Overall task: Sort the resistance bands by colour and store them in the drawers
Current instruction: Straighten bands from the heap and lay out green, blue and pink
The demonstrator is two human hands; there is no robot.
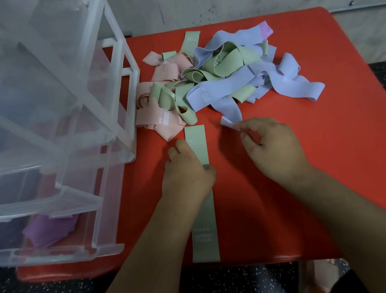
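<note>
A green resistance band (204,218) marked 30 lies flat and straight on the red table (314,192), reaching to the front edge. My left hand (186,171) presses down on its upper part. My right hand (272,146) pinches the end of a blue band (228,117) that trails out of the mixed pile (222,74). The pile holds pink, green and blue bands tangled together. A clear plastic drawer unit (46,130) stands at the left; its lowest drawer is pulled out and holds purple bands (49,228).
The drawer unit's upper drawers stick out towards me over the table's left part. A grey wall rises behind the table. Dark speckled floor shows below the front edge and at the right.
</note>
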